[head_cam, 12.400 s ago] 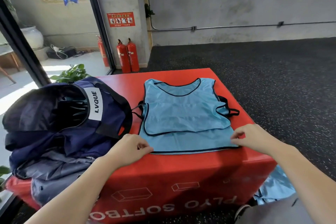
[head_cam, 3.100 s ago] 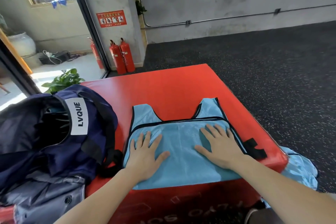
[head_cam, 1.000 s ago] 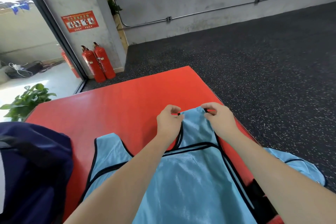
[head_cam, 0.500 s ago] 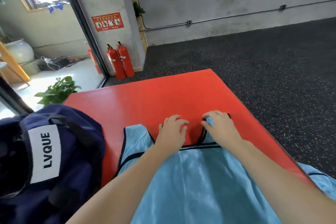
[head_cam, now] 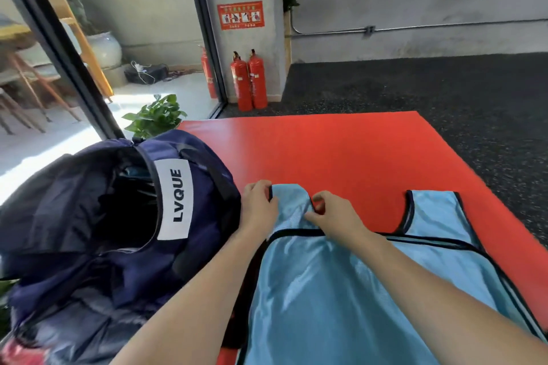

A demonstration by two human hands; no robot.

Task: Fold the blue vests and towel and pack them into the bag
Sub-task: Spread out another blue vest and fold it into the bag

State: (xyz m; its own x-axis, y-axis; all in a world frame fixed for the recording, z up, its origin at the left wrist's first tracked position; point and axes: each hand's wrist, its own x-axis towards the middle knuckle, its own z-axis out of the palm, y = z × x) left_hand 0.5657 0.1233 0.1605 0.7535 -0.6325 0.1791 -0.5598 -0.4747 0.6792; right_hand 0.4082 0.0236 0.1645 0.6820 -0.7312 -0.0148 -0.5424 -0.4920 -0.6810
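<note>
The blue vest (head_cam: 370, 299) lies flat on the red plyo box (head_cam: 341, 154), just right of the navy duffel bag (head_cam: 103, 231). At its far end, beside the bag, the left hand (head_cam: 257, 209) and right hand (head_cam: 335, 218) each pinch an edge of the left shoulder strap (head_cam: 292, 201), fingers curled onto the black trim. The step looks like folding the straps in; next, likely lay this strap down onto the body. Beyond the box stand fire extinguishers (head_cam: 249, 83).

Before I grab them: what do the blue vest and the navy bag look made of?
Blue vest: thin, glossy synthetic, likely polyester mesh; it shows sheen streaks and black binding on its edges. Navy bag: soft matte woven fabric, probably nylon; it slumps and creases, with a white sewn label.
</note>
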